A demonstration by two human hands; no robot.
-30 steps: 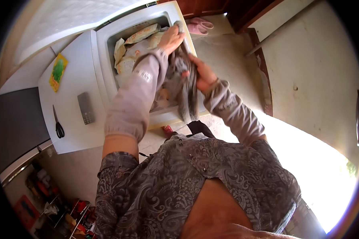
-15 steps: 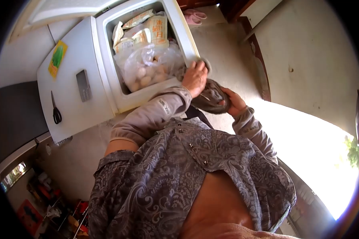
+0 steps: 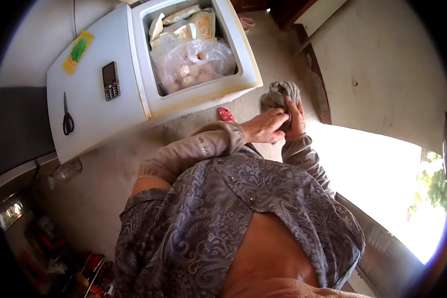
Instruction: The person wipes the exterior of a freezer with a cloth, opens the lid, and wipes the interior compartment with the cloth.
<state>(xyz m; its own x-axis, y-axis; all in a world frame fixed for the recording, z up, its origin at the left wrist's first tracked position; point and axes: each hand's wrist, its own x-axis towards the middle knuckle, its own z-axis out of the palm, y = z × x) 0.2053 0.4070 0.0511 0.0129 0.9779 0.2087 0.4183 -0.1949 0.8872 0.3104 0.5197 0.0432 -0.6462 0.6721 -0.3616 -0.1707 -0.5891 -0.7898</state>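
A grey-brown cloth (image 3: 283, 91) is bunched up beside the near right corner of an open white chest freezer (image 3: 203, 102). My right hand (image 3: 296, 119) grips its lower right side, fingers wrapped around it. Closed at the cloth's lower edge, my left hand (image 3: 267, 126) pinches part of it against the right hand. Both hands are held in front of my chest, apart from the freezer. Inside the freezer sit a clear plastic bag (image 3: 191, 64) of round pale items and several printed packets (image 3: 203, 25).
On the white surface left of the freezer opening lie scissors (image 3: 67, 116), a keypad phone (image 3: 111, 81) and a yellow-green packet (image 3: 78, 52). A red slipper (image 3: 226, 114) and a pink one (image 3: 246, 22) are on the floor. Bright light enters at right.
Both hands have moved right, away from the freezer's corner, carrying the cloth. It was spread loosely between them and is now bunched tighter. My view has shifted slightly.
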